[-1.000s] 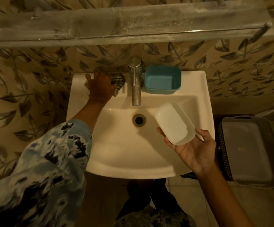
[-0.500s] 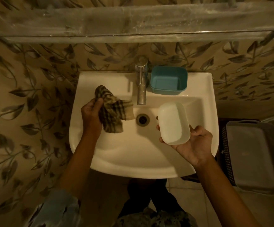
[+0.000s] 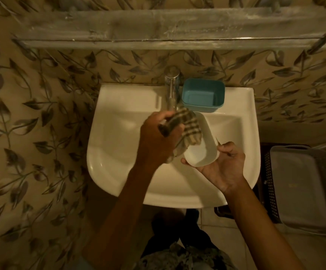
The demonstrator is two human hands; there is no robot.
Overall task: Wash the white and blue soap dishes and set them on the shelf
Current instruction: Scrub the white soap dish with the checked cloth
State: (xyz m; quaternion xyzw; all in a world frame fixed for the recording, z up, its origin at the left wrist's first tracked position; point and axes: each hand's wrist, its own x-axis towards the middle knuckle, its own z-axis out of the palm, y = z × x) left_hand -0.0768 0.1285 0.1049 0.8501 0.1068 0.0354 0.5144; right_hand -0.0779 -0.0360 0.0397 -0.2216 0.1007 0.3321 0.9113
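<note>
Your white soap dish (image 3: 202,152) sits tilted over the sink (image 3: 109,152), cradled from below in your right hand (image 3: 224,166). The thumb rests against one long rim and a fingertip shows past the opposite edge. The dish looks like thin, stiff plastic: light and not fragile, but probably slick once wet and soapy. I'd keep hold of it by the rim and underside, as you do now, rather than pinching one smooth wall. Your left hand (image 3: 158,137) is closed round a bunched checked cloth (image 3: 185,125) pressed into the dish's hollow, and the soft cloth should follow the corners easily. The blue soap dish (image 3: 203,98) stands on the sink's back ledge just right of the tap (image 3: 171,88), with no hand on it, and likely handles much the same. The shelf (image 3: 168,28) runs along the wall above.
</note>
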